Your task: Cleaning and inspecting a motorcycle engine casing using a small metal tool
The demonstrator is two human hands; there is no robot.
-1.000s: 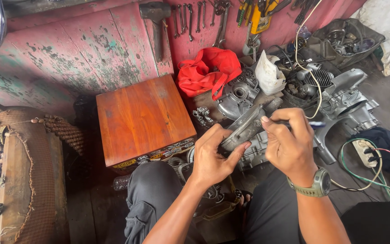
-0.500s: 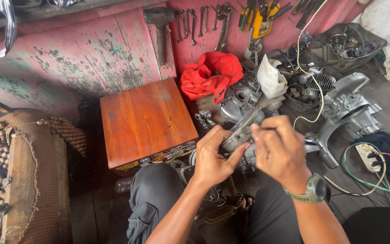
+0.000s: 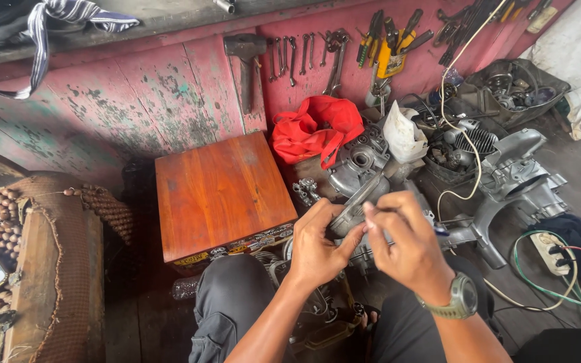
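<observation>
My left hand (image 3: 319,243) grips a grey metal engine cover (image 3: 360,199) by its near edge, holding it tilted above my knees. My right hand (image 3: 405,238), with a green watch on the wrist, has its fingers pinched together at the cover's edge; what they hold is too small to tell. Beyond the cover lies a grey engine casing (image 3: 361,161) on the floor. A red cloth (image 3: 314,131) sits behind it against the wall.
A wooden box (image 3: 220,191) stands left of my hands. Wrenches, pliers and a hammer (image 3: 245,64) hang on the red wall. Engine parts (image 3: 512,175), a white bag (image 3: 403,134) and a power strip (image 3: 556,252) with cables lie at right. A woven seat (image 3: 42,269) stands at left.
The cover has dropped lower and closer to me. My right hand has left its top and now pinches at its edge. The view has tilted down slightly.
</observation>
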